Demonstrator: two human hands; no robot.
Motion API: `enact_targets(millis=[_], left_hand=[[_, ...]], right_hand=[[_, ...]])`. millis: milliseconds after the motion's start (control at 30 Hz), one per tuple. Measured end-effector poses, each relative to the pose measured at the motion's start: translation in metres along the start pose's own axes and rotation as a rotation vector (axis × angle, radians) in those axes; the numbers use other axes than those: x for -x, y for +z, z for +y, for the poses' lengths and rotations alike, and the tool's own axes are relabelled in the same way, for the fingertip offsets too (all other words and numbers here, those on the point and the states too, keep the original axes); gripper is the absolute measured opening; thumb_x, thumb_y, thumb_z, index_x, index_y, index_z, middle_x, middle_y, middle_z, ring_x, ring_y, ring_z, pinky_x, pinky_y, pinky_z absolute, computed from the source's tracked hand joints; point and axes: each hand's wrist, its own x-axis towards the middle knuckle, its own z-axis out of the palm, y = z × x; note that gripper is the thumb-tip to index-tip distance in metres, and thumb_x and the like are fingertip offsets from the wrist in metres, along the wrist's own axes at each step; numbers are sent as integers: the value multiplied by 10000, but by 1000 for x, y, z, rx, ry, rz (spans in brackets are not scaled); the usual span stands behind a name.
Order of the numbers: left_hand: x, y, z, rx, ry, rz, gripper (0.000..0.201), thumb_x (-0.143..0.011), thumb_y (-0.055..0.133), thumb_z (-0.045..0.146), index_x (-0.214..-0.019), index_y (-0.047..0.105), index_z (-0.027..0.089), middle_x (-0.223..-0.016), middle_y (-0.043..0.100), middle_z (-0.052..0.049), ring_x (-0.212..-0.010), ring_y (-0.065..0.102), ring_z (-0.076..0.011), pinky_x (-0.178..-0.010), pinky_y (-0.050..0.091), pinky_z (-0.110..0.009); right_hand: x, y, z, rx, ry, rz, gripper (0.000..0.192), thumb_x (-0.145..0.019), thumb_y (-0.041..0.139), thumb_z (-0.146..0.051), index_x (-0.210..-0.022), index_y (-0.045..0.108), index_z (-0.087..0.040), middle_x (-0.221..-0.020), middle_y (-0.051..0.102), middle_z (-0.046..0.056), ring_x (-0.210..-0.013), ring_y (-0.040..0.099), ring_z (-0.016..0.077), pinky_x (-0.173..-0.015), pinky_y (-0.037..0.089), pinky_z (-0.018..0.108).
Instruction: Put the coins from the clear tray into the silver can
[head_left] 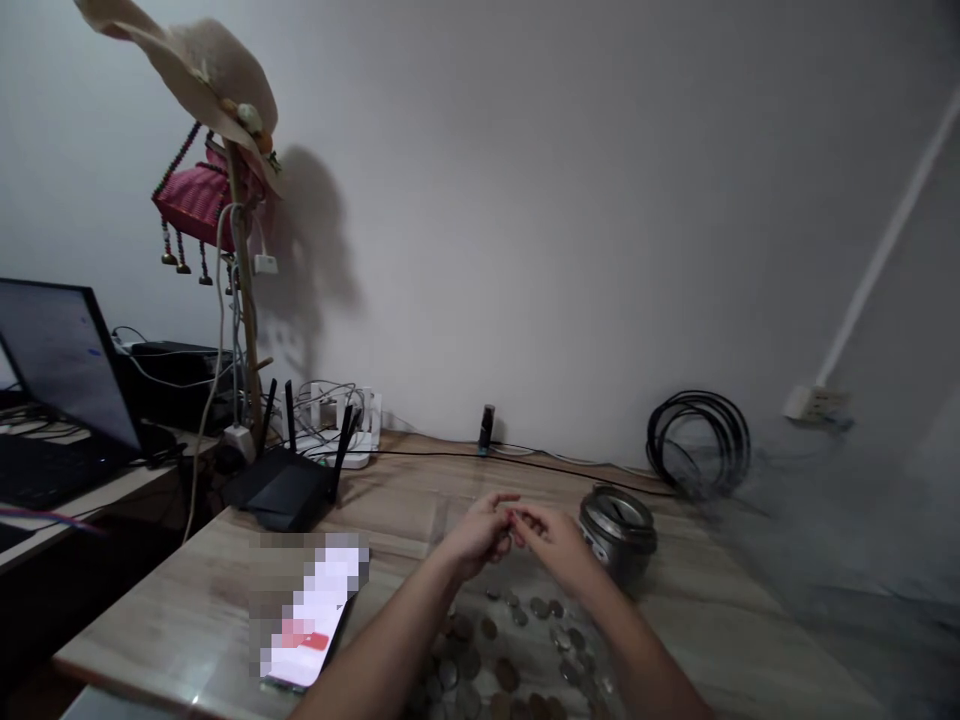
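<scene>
Just above the wooden table, my left hand (480, 538) and my right hand (553, 540) meet fingertip to fingertip. Their fingers are bent and pinched together, and whatever lies between them is too small to make out. Beneath and in front of them, many loose coins (506, 674) are spread on the table, some hidden by my forearms. Beside my right hand stands a dark metallic jar (619, 535) with a slot in its round lid. A clear, flat-looking plastic item (444, 518) lies behind my left hand, partly covered by it.
A lit phone (319, 620) lies left of my left forearm. Behind it are a black router (281, 488) and tangled white cables. A small dark bottle (486, 430) stands by the wall. Coiled black cable (697, 445) leans at the back right. A laptop (67, 370) sits far left.
</scene>
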Motion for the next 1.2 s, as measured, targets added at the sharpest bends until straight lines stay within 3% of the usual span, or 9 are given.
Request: enact_targets(millis=[33,100,233,400,500,700,1200], left_hand=[[0,0,-1,1,-5,6,390,-766,484,269,-1140,459,161,-564,519,45,-327,315,-32,-340,141,-154],[-2,0,-3,52,-110,22,302,-766,483,271,-1036,519,140,-554,506,35,-331,321,-28,-331,120,-147],[-8,-6,-6,370,-372,90,138,-753,440,154,-834,532,92,-542,464,17,-355,319,-14,-323,88,-118],[-16,-16,-8,546,-381,176,62,-713,435,64,-732,482,99,-521,438,11,-359,301,-15,-318,81,-103],[-17,-18,-10,526,-327,205,55,-716,437,87,-726,488,103,-516,445,9,-354,305,-22,-315,90,-111],[-17,-16,-13,433,-282,190,69,-719,434,116,-732,502,108,-509,454,17,-351,325,-29,-321,91,-125],[-15,-15,-12,365,-239,235,63,-693,456,139,-735,499,120,-532,446,23,-367,310,-28,-341,87,-137]], right_hand=[[0,6,-1,-45,7,-16,324,-804,400,-342,-848,676,-178,-667,659,42,-620,574,163,-585,419,247],[0,3,4,-38,42,93,305,-781,416,-317,-849,681,-182,-705,674,48,-634,580,167,-607,427,254],[3,-41,36,148,191,477,292,-729,454,-343,-803,692,-191,-825,688,76,-718,596,195,-654,434,281],[8,-82,83,-60,288,542,333,-658,510,-390,-786,689,-140,-742,692,99,-666,619,213,-597,458,287],[13,-86,92,103,319,623,338,-697,486,-379,-812,690,-135,-766,692,106,-694,623,214,-616,451,288],[17,-87,69,559,537,488,297,-750,435,-287,-840,702,-192,-831,692,104,-713,619,218,-570,400,284],[15,-82,52,657,636,379,319,-754,437,-346,-888,712,-255,-856,686,102,-716,619,230,-548,391,293]])
